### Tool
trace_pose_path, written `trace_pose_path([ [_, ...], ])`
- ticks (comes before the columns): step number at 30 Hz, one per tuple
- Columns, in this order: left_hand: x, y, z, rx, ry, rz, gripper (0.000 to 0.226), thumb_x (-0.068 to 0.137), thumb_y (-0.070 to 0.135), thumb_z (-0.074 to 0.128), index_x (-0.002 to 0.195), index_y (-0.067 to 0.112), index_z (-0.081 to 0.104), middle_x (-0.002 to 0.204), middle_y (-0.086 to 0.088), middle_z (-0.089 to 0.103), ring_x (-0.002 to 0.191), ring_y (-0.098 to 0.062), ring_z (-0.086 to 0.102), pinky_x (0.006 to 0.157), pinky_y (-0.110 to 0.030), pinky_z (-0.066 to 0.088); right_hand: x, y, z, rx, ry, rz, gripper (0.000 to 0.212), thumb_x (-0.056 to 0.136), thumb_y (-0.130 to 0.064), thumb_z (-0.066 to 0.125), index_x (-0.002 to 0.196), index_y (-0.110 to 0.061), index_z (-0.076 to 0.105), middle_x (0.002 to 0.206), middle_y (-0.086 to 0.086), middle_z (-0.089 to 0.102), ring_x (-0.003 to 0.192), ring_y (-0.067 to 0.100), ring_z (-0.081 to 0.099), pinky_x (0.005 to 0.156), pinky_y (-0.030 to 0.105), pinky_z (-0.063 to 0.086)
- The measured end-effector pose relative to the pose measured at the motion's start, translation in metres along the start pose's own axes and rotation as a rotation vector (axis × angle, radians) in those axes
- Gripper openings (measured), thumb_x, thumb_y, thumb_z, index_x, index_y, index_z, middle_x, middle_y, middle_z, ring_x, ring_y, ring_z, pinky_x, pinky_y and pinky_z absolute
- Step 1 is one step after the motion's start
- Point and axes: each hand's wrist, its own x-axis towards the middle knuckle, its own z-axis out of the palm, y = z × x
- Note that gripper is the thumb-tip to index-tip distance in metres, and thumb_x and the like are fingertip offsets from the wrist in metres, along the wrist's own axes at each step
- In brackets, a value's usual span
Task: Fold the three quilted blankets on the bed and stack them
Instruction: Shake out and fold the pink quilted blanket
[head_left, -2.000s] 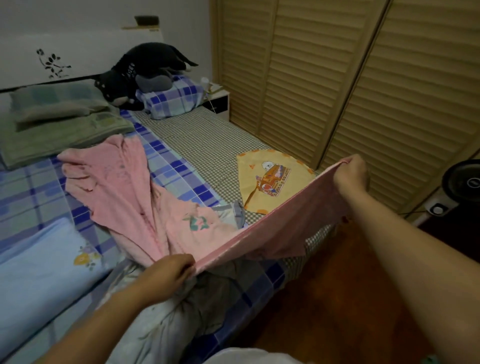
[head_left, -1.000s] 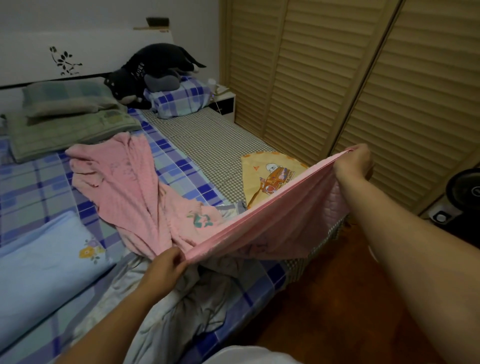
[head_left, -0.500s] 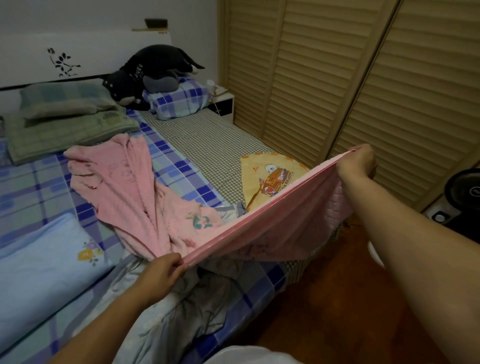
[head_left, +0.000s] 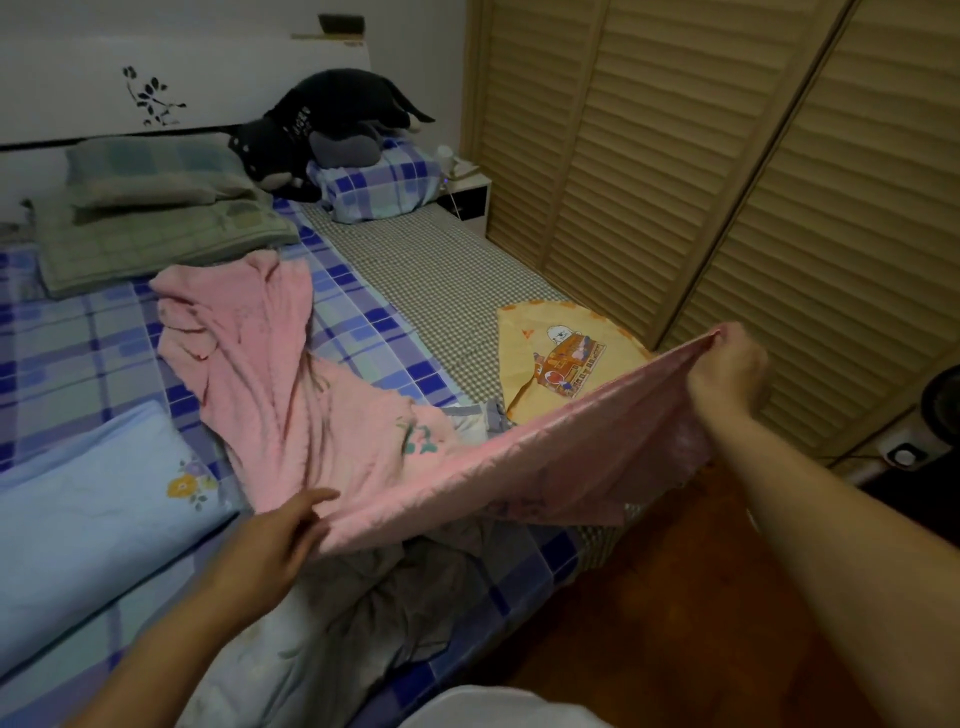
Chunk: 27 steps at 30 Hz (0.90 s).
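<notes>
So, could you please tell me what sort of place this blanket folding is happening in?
Most likely a home bedroom: a bed with a blue checked sheet, a white headboard with a black flower motif, and tall louvred wooden wardrobe doors beside it.

- A home bedroom.
- A bed with pillows and a headboard.
- Louvred wardrobe doors alongside.
- A plush toy by a nightstand.
</notes>
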Motion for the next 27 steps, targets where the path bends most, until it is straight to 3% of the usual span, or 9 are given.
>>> trace_pose_path([
  [3, -0.023, -0.035, 0.015, 0.359, -0.494, -0.152, 0.017, 0.102, 0.039, 0.044, 0.088, 0.035, 0.053, 0.101, 0.006, 0.065, 0.094, -0.015, 0.063, 0.075, -0.028, 0.043, -0.034, 0.048, 0.019, -0.518, -0.948, -0.316, 0.024, 0.084, -0.020, 0.058, 0.104, -0.012, 0.068, 0.092, 0.009, 0.066, 0.093, 0.030, 0.063, 0.067, 0.033, 0.046],
  [5, -0.042, -0.059, 0.028, 0.437, -0.848, -0.185, 0.023, 0.102, 0.038, 0.039, 0.108, 0.026, 0.059, 0.123, 0.000, 0.064, 0.111, -0.018, 0.060, 0.086, -0.026, 0.041, -0.055, 0.073, 0.026, -0.828, -1.584, -0.381, 0.030, 0.091, -0.018, 0.055, 0.119, -0.016, 0.066, 0.116, 0.005, 0.066, 0.102, 0.020, 0.058, 0.077, 0.028, 0.047],
  [7, -0.044, -0.064, 0.033, 0.425, -1.011, -0.145, 0.036, 0.101, 0.037, 0.040, 0.128, 0.021, 0.058, 0.135, -0.001, 0.059, 0.120, -0.017, 0.056, 0.097, -0.021, 0.038, -0.064, 0.086, 0.035, -0.875, -1.701, -0.321, 0.027, 0.094, -0.012, 0.049, 0.110, -0.027, 0.065, 0.129, 0.001, 0.062, 0.101, 0.012, 0.054, 0.080, 0.018, 0.041],
  [12, 0.017, -0.050, 0.004, 0.466, -0.944, -0.215, 0.026, 0.102, 0.050, 0.034, 0.089, 0.029, 0.044, 0.110, -0.002, 0.064, 0.099, -0.020, 0.059, 0.089, -0.029, 0.044, -0.013, 0.071, 0.097, -0.990, -1.547, -0.552, 0.035, 0.100, -0.007, 0.044, 0.128, 0.005, 0.060, 0.132, 0.023, 0.059, 0.109, 0.036, 0.059, 0.087, 0.031, 0.041],
  [15, 0.086, -0.042, -0.037, 0.489, -0.744, -0.344, 0.045, 0.097, 0.062, 0.026, 0.099, 0.025, 0.052, 0.111, -0.001, 0.067, 0.099, -0.019, 0.063, 0.089, -0.030, 0.047, 0.071, -0.004, 0.121, -0.841, -1.330, -0.542, 0.032, 0.093, -0.010, 0.051, 0.119, 0.002, 0.065, 0.125, 0.021, 0.065, 0.109, 0.033, 0.064, 0.079, 0.030, 0.052],
  [18, 0.217, -0.001, -0.142, 0.407, -0.272, -0.480, 0.027, 0.104, 0.035, 0.040, 0.099, 0.024, 0.064, 0.110, 0.004, 0.064, 0.106, -0.022, 0.061, 0.088, -0.030, 0.042, 0.194, -0.144, 0.086, -0.320, -0.768, -0.441, 0.024, 0.087, -0.005, 0.057, 0.106, 0.000, 0.070, 0.113, 0.022, 0.069, 0.103, 0.036, 0.067, 0.070, 0.028, 0.048],
  [21, 0.344, 0.062, -0.310, 0.403, 0.406, -0.424, 0.018, 0.100, 0.012, 0.051, 0.089, 0.015, 0.065, 0.095, -0.019, 0.064, 0.094, -0.035, 0.062, 0.076, -0.037, 0.042, 0.292, -0.284, -0.023, 0.098, -0.295, -0.501, 0.022, 0.088, -0.007, 0.057, 0.104, -0.008, 0.073, 0.110, 0.023, 0.069, 0.101, 0.040, 0.066, 0.080, 0.036, 0.051],
  [24, 0.408, 0.124, -0.449, 0.546, 0.913, -0.316, 0.022, 0.101, 0.017, 0.050, 0.089, -0.001, 0.057, 0.095, -0.037, 0.061, 0.088, -0.050, 0.061, 0.075, -0.050, 0.047, 0.350, -0.367, -0.117, 0.369, -0.037, -0.524, 0.026, 0.091, -0.016, 0.060, 0.113, -0.020, 0.072, 0.120, 0.018, 0.067, 0.111, 0.039, 0.062, 0.090, 0.038, 0.050],
  [27, 0.418, 0.168, -0.513, 0.669, 1.144, -0.302, 0.030, 0.102, 0.030, 0.044, 0.096, 0.004, 0.057, 0.102, -0.037, 0.060, 0.092, -0.053, 0.059, 0.076, -0.052, 0.047, 0.376, -0.391, -0.138, 0.434, 0.053, -0.564, 0.026, 0.092, -0.019, 0.058, 0.112, -0.024, 0.072, 0.121, 0.017, 0.067, 0.112, 0.039, 0.061, 0.091, 0.036, 0.049],
])
